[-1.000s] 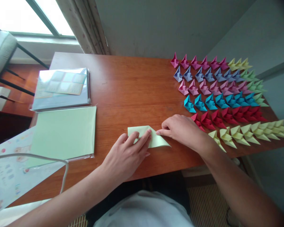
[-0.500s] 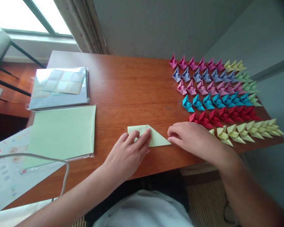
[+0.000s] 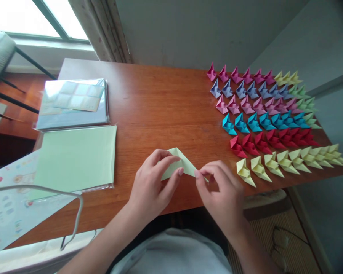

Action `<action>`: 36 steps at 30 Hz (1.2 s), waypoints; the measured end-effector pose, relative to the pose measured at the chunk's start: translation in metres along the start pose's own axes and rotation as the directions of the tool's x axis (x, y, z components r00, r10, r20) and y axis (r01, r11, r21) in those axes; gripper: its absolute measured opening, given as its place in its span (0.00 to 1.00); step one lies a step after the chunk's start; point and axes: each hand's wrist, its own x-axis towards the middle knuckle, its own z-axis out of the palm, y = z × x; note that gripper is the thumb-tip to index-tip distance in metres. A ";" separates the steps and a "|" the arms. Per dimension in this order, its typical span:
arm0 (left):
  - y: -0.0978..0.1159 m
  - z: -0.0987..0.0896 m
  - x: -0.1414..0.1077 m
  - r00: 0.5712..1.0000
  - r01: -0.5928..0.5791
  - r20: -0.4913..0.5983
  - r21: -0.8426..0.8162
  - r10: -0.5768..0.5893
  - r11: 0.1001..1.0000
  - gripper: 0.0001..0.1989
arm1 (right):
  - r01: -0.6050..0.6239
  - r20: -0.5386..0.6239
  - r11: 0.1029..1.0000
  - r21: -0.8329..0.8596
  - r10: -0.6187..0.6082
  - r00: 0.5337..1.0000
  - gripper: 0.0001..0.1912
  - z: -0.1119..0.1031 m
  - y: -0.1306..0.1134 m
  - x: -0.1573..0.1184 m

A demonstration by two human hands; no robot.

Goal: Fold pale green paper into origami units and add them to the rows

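A pale green folded sheet of paper (image 3: 183, 161) is in front of me near the table's front edge, with a peak at its top and a corner running out to the right. My left hand (image 3: 153, 179) curls over its left part, fingers bent and thumb on the near side; that part of the paper is hidden. Between the thumb and fingers of my right hand (image 3: 221, 186) the sheet's right corner is pinched.
Several rows of folded paper shapes, such as blue ones (image 3: 265, 121) and yellow ones (image 3: 271, 163), stand on the right of the wooden table (image 3: 154, 102). At left lie a pack of green paper (image 3: 77, 160), a wrapped stack (image 3: 72, 118) and a grey cable (image 3: 81, 209).
My right hand has moved left and down from beside the paper and now pinches its right corner. My left hand's flat fingers have curled, and the paper has turned slightly.
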 end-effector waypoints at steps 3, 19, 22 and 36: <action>0.009 -0.002 0.006 0.996 0.081 -0.018 -0.229 -0.087 0.970 0.11 | 0.170 -0.044 0.985 0.002 -0.170 0.985 0.06 0.005 -0.016 -0.010; 0.010 -0.020 0.006 0.979 0.163 -0.018 -0.520 -0.201 0.839 0.04 | 0.265 0.026 0.932 0.248 -0.280 0.960 0.12 0.005 -0.024 -0.012; 0.011 -0.021 0.005 0.982 0.161 0.031 -0.659 -0.187 0.735 0.04 | 0.068 -0.022 0.971 0.228 -0.064 0.998 0.13 -0.001 -0.005 -0.001; -0.016 0.004 0.006 0.992 -0.125 0.046 0.280 0.117 0.952 0.09 | -0.338 0.140 0.934 0.119 0.321 0.937 0.06 0.014 0.040 0.022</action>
